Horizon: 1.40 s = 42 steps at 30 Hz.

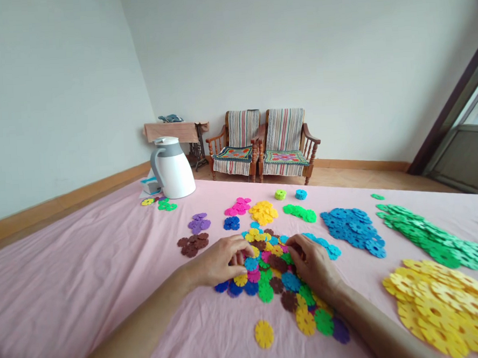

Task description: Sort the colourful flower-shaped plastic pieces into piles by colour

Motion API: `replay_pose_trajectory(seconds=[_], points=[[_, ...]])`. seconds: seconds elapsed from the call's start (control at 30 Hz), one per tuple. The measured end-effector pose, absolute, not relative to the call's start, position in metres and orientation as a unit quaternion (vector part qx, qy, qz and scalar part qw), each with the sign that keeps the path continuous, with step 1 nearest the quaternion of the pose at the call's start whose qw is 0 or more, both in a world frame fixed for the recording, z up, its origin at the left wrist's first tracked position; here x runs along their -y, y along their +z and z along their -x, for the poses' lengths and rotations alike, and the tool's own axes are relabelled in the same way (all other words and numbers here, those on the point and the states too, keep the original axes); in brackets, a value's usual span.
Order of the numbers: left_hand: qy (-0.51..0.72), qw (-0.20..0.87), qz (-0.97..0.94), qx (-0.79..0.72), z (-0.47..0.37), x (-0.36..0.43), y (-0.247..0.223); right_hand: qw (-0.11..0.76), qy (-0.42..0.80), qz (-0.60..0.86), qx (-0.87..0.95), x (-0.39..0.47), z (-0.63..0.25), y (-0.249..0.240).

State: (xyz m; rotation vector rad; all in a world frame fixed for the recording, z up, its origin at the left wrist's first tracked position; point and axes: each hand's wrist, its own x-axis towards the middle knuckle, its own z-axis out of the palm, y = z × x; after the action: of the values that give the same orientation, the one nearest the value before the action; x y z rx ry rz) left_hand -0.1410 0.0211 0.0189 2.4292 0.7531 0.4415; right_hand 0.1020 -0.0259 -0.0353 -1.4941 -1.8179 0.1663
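A mixed pile of notched plastic discs (277,284) in many colours lies on the pink cloth (158,313). At the pile's left side is my left hand (223,261), its thumb and fingers curled but apart, close to a blue and a yellow disc; whether it grips one is unclear. My right hand (315,266) rests over the pile's right side, fingers bent down, their tips partly hidden. One yellow disc (264,334) lies apart in front. Small sorted groups sit behind the pile: brown (193,245), purple (199,223), dark blue (231,223), pink (237,206) and yellow (263,212).
Larger heaps of blue (353,230), green (432,234) and yellow discs (445,307) spread along the right. A white and grey jug (176,169) stands at the back left. Beyond the cloth are two wooden chairs (285,138) and a covered side table (171,132).
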Motion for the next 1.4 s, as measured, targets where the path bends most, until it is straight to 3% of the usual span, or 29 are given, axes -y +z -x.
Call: replay_pose_trajectory(seconds=[0.1,0.3,0.63,0.9,1.1,1.23,1.4], points=[[0.184,0.266,-0.900,-0.291,0.145,-0.023,0.023,0.382,0.071,0.583,0.714,0.026,-0.102,-0.035],[0.024,0.341,-0.908,-0.241,0.165,-0.024,0.032,0.379,0.070,0.577,0.720,0.026,-0.102,-0.036],[0.075,0.262,-0.921,-0.277,0.148,-0.013,0.026,0.373,0.075,0.582,0.718,0.026,-0.102,-0.037],[-0.003,0.212,-0.937,-0.276,0.158,-0.013,0.032,0.372,0.076,0.576,0.724,0.023,-0.102,-0.037],[0.005,0.244,-0.933,-0.264,0.154,-0.008,0.036,0.370,0.083,0.584,0.718,0.023,-0.102,-0.039],[0.080,0.317,-0.888,-0.323,0.162,-0.027,0.030,0.365,0.085,0.590,0.715,0.023,-0.103,-0.040],[0.289,0.186,-0.776,-0.529,0.190,-0.073,0.006,0.367,0.077,0.581,0.722,0.023,-0.103,-0.039]])
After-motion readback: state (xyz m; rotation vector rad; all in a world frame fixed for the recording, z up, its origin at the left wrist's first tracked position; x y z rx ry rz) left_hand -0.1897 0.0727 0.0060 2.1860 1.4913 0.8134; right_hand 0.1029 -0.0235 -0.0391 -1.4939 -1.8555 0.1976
